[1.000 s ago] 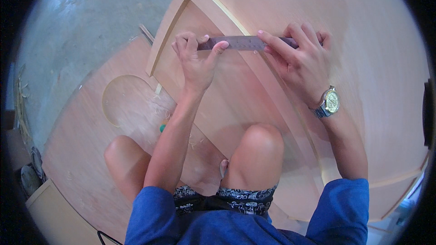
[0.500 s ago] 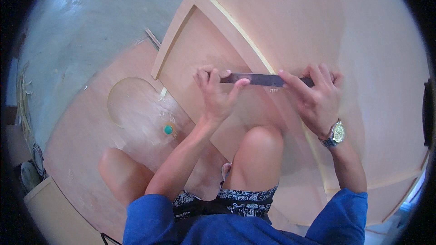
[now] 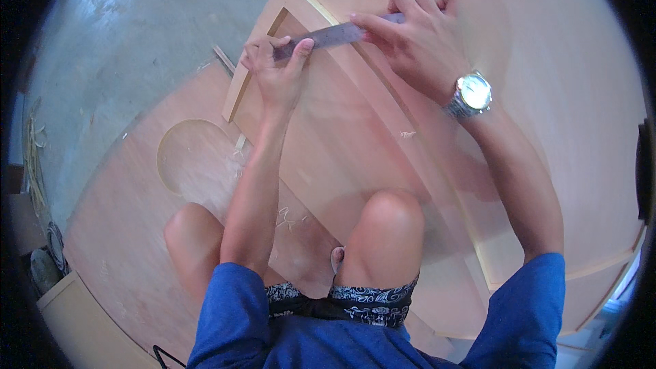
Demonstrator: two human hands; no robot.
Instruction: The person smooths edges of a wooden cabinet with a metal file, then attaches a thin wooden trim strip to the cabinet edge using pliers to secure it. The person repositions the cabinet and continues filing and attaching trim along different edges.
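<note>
Both my hands grip a flat, dark grey metal bar (image 3: 335, 35), one at each end. Whether it is a file or a scraping blade I cannot tell. My left hand (image 3: 275, 72) pinches its left end, thumb along the near edge. My right hand (image 3: 427, 48) is closed round the right end, which is partly hidden by the fingers. Under the bar runs a long, curved wooden strip (image 3: 355, 72) with a pale edge, part of a large wooden panel (image 3: 540, 137). A small curl of shaving (image 3: 408, 134) lies on the strip. The bar slants, its right end farther from me.
A reddish board (image 3: 123, 212) with a circular recess (image 3: 195, 157) lies to the left, with thin shavings (image 3: 287, 217) on it. Grey floor (image 3: 137, 41) spreads beyond. My bent knees (image 3: 393, 222) are close below the work. Wood strips (image 3: 34, 157) lie at far left.
Both hands have moved the metal bar away from me and to the left along the wooden strip, and it now slants. My left forearm now covers where the green-topped round object showed.
</note>
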